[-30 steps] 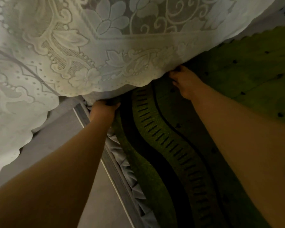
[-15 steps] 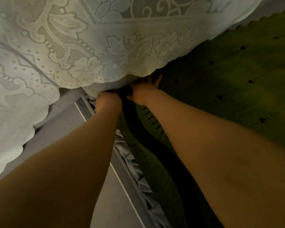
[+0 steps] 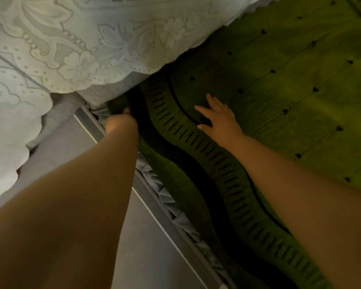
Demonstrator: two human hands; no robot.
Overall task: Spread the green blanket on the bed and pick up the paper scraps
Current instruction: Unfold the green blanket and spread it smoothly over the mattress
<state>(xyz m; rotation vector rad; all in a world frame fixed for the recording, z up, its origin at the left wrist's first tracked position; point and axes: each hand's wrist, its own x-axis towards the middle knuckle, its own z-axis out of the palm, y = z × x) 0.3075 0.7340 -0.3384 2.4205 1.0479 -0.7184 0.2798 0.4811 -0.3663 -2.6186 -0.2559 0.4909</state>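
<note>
- Lying across the bed, green blanket runs its wavy border from 11 to 5 o'clock.
- Right hand flat, fingers straight, pressing the blanket.
- Left hand nearer the corner at 11; grip hidden, cannot tell.

Left hand: fingers hidden behind wrist and a fold of the green knitted blanket; grip cannot be told.
Green knitted blanket: top edge hidden beneath the white floral lace curtain; cut off at the picture's right and bottom edges.
Grey pleated bed skirt: partly covered by the blanket's border at the bed's edge.
Both forearms: cut off at the picture's bottom edge.
</note>
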